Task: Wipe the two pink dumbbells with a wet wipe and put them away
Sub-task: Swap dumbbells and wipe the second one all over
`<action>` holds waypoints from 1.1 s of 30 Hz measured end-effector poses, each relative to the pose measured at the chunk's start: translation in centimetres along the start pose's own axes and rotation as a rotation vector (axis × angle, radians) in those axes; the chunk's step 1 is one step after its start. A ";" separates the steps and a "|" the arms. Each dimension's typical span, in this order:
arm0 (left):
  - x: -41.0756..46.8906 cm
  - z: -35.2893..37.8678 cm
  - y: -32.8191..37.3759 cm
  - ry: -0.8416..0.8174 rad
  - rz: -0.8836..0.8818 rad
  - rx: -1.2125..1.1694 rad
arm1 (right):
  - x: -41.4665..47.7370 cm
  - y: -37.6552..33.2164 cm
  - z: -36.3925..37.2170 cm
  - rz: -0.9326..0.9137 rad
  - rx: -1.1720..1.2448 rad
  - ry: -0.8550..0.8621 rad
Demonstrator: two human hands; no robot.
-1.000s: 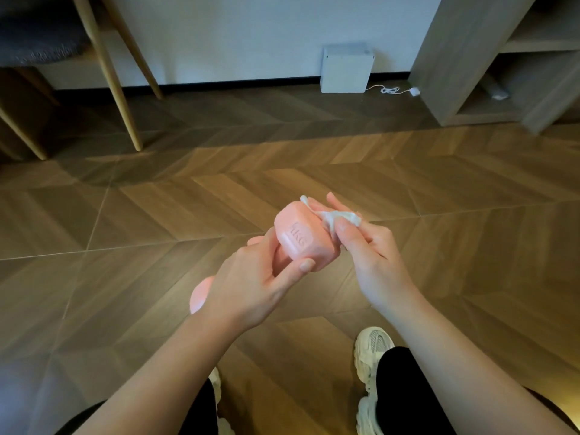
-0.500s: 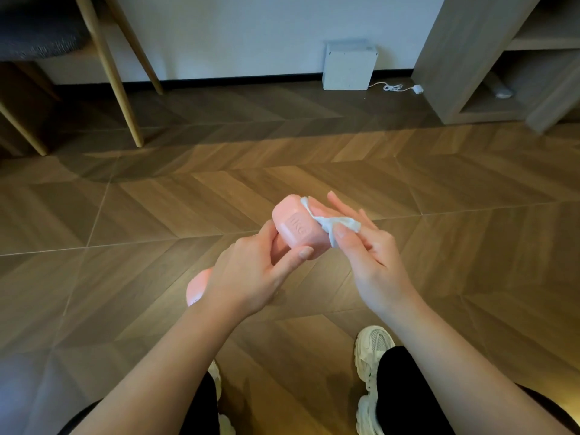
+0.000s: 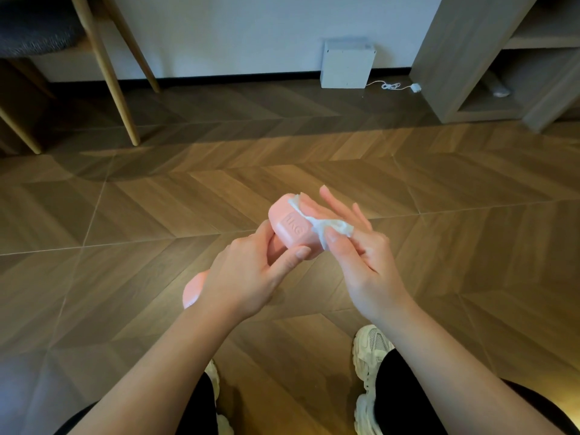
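Pink dumbbell (image 3: 290, 229), at frame centre, was gripped round its handle by the left hand (image 3: 248, 284); the right hand (image 3: 361, 255) pinched a wet wipe (image 3: 326, 226) against its upper head. Likely risk: a dampened surface could loosen the one-handed hold, dropping it floorward.

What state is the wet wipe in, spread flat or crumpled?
Crumpled: the wet wipe is bunched between the right hand and the dumbbell head.

You're working in dim, warm light: the floor (image 3: 439, 189) is brightest across its middle band and shadowed toward the wall (image 3: 219, 32). A pale glare sits on the dumbbell (image 3: 290, 227) at its lower end. Your wide lens tilts the shelf unit (image 3: 455, 58) at the edge.
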State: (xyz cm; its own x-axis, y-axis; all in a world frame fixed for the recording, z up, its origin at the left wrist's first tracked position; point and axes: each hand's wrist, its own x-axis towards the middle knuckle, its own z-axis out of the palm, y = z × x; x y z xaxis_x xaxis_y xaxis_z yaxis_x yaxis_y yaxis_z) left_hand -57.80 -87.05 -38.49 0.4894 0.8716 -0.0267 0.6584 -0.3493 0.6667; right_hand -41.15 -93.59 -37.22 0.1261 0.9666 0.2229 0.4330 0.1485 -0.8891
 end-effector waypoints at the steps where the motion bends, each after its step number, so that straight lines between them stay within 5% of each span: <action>1: 0.1 -0.1 -0.1 0.007 -0.013 -0.009 | -0.1 0.1 0.0 -0.012 -0.011 0.004; 21: -0.1 0.0 -0.3 -0.025 0.078 0.038 | 1.7 1.3 0.2 0.167 0.045 0.000; 33: 0.2 0.1 -1.0 0.070 -0.060 -0.277 | 0.4 1.1 0.1 0.161 0.074 0.009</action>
State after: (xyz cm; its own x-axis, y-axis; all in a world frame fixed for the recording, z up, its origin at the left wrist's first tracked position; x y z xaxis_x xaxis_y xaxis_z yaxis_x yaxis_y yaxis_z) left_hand -58.32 -86.61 -39.28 0.4074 0.9128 -0.0277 0.4995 -0.1973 0.8435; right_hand -40.68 -93.06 -38.17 0.1969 0.9773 0.0788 0.3400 0.0073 -0.9404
